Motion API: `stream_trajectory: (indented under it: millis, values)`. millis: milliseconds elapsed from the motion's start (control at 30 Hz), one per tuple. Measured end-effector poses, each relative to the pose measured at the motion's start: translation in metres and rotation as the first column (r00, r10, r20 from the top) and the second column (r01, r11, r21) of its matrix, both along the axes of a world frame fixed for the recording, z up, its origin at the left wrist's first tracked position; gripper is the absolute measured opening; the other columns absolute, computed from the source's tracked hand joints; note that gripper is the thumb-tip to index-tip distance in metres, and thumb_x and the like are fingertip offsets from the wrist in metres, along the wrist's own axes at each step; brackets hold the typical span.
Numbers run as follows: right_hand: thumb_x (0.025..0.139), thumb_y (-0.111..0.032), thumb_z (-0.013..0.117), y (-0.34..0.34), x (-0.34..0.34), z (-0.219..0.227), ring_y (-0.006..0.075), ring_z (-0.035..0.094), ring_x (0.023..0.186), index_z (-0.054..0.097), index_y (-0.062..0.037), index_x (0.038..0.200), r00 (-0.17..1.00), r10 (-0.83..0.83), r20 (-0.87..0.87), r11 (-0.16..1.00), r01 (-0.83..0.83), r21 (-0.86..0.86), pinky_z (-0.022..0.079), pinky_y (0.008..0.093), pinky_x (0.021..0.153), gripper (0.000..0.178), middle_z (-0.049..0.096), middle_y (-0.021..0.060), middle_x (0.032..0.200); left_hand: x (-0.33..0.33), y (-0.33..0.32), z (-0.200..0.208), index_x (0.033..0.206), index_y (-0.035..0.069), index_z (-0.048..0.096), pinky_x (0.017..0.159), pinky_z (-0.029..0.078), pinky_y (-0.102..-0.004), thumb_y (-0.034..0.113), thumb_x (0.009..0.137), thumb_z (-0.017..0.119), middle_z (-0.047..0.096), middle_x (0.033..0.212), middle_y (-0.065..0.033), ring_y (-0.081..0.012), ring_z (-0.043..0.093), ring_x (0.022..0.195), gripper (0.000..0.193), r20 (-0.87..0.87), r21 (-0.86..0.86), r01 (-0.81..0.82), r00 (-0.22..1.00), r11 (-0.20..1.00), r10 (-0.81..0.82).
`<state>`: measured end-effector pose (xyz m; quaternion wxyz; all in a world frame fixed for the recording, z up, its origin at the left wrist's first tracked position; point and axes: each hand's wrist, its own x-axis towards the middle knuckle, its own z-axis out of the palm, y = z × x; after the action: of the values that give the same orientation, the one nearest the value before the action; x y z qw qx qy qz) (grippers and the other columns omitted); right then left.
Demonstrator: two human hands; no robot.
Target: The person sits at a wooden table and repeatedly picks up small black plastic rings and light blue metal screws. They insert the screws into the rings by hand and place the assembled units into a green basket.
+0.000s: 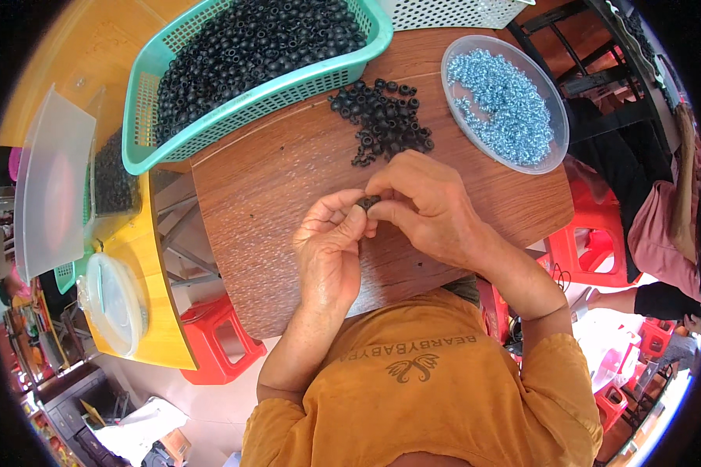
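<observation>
My left hand (331, 241) pinches a small black round part with a hole (368, 202) between thumb and fingertips, just above the wooden table. My right hand (432, 206) comes in from the other side, its thumb and forefinger closed on the same part. Whether a second small piece sits between the fingertips is hidden. Beyond my hands lies a loose pile of similar black parts (385, 117). To its right, a round clear plastic tray (556, 156) holds many tiny, shiny light-blue pieces (514, 101).
A green plastic basket (136, 136) heaped with black parts (249, 54) stands at the far left of the brown table (249, 233). A white basket (452, 14) is behind. Left are a yellow table (152, 311) and clear containers (109, 300); red stools (218, 342) stand below.
</observation>
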<state>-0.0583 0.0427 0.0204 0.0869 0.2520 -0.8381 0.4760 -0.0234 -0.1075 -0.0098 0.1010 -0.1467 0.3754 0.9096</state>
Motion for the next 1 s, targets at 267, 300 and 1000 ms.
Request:
stream_trajectory:
  millis: [267, 300, 1000]
  values:
    - [0.066, -0.001, 0.063, 0.005, 0.013, -0.004, 0.0289, 0.053, 0.074, 0.059, -0.0047, 0.082, 0.988, -0.069, -0.135, 0.997, 0.071, 0.008, 0.044, 0.037, 0.062, 0.017, 0.055, 0.0099, 0.077, 0.002, 0.014, -0.001, 0.097, -0.003, 0.059, 0.066, 0.044, -0.0244, -0.002, 0.082, 0.061, 0.063, 0.086, -0.0078, -0.0129, 0.055, 0.072, 0.015, -0.019, -0.057, -0.016, 1.0, 0.998, 0.015]
    - [0.067, -0.001, 0.063, 0.006, 0.015, -0.005, 0.0289, 0.053, 0.073, 0.059, -0.0044, 0.082, 0.987, -0.071, -0.141, 0.997, 0.072, 0.003, 0.044, 0.037, 0.061, 0.016, 0.055, 0.0098, 0.076, 0.002, 0.014, -0.001, 0.097, -0.003, 0.059, 0.066, 0.044, -0.0244, -0.002, 0.082, 0.061, 0.063, 0.086, -0.0079, -0.013, 0.056, 0.072, 0.015, -0.019, -0.064, -0.013, 1.0, 0.998, 0.012]
    - [0.073, 0.006, 0.064, 0.019, 0.03, -0.012, 0.0122, 0.058, 0.069, 0.062, 0.0018, 0.083, 0.953, -0.145, 0.267, 0.892, 0.243, -0.382, 0.047, 0.0237, 0.057, 0.012, 0.056, 0.0073, 0.08, 0.001, 0.027, 0.002, 0.098, -0.004, 0.059, 0.066, 0.047, -0.0271, -0.001, 0.083, 0.061, 0.063, 0.086, -0.0094, -0.0153, 0.058, 0.074, 0.016, -0.012, -0.036, 0.065, 0.998, 0.997, -0.065]
